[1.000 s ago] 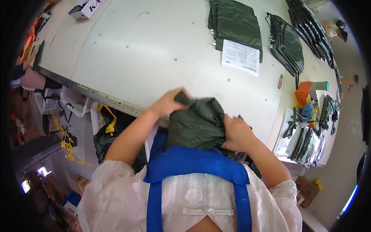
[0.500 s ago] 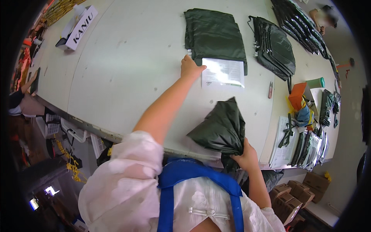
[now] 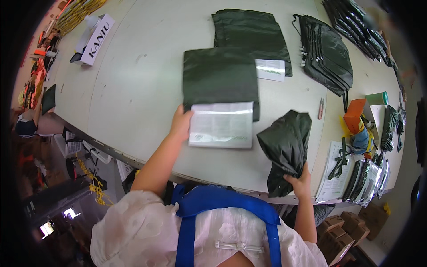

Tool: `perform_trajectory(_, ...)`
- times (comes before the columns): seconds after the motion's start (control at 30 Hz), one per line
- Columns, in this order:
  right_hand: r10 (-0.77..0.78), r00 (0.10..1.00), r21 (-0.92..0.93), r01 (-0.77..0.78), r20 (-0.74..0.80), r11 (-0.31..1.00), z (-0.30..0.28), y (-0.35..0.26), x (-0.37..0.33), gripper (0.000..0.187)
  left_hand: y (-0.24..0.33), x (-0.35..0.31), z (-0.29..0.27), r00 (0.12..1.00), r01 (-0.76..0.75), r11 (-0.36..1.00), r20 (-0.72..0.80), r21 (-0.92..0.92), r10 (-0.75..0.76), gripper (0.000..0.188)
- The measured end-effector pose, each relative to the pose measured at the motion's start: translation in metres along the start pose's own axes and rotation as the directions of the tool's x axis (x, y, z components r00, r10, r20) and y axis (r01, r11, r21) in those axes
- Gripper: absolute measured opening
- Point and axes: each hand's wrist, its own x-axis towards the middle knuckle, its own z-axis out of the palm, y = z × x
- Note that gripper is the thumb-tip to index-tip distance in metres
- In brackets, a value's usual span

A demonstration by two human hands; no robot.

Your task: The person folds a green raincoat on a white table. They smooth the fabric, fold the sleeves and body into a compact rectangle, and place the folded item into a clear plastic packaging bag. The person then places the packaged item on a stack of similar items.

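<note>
My left hand (image 3: 180, 123) pinches the left edge of a flat dark green bag (image 3: 220, 75) with a pale, shiny printed panel (image 3: 221, 126) at its near end. Whether that panel is a sheet or a clear pocket, I cannot tell. Over the table's front edge, my right hand (image 3: 301, 181) grips a bunched dark green bag (image 3: 284, 142) by its gathered lower part; those fingers are partly hidden. Behind the flat bag lies a stack of similar dark green bags (image 3: 249, 27), with another printed panel (image 3: 270, 71) showing at its near side.
To the right are fanned dark bags with cords (image 3: 324, 55), small snips (image 3: 321, 108), an orange box (image 3: 355, 111) and plastic-wrapped packets (image 3: 362, 178). A white sign holder (image 3: 95, 42) stands far left. Another person's arm (image 3: 38, 113) reaches in at the left edge.
My left hand has drawn a flat bag off the stack, toward me and to the left. My right hand has shifted right with the bunched bag.
</note>
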Motion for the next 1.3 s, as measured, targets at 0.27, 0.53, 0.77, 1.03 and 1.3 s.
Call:
perform_trajectory(0.27,-0.002,0.99,0.023,-0.001,0.141,1.0,0.076,-0.038,0.047,0.065,-0.063,-0.098,-0.125,0.977,-0.021,0.971,-0.203,0.237,0.071,0.044)
perform_trajectory(0.53,-0.024,0.968,0.191,-0.025,0.251,0.981,0.1,-0.045,0.043,0.066,-0.067,-0.15,-0.1,0.752,-0.536,-0.121,0.538,0.835,0.381,0.067)
perform_trajectory(0.77,-0.347,0.586,0.681,-0.645,0.732,0.348,0.135,-0.008,0.115,0.054,-0.093,-0.148,-0.093,0.756,-0.582,-0.156,0.602,0.798,0.258,0.057)
perform_trajectory(1.03,-0.175,0.703,0.695,-0.573,0.689,0.434,0.185,-0.011,0.106,0.051,-0.095,-0.142,-0.093,0.772,-0.492,-0.177,0.521,0.853,0.364,0.063)
perform_trajectory(1.3,-0.101,0.7,0.638,-0.57,0.707,0.518,0.176,-0.036,0.106,0.054,-0.081,-0.108,-0.084,0.801,-0.42,-0.209,0.469,0.883,0.371,0.065)
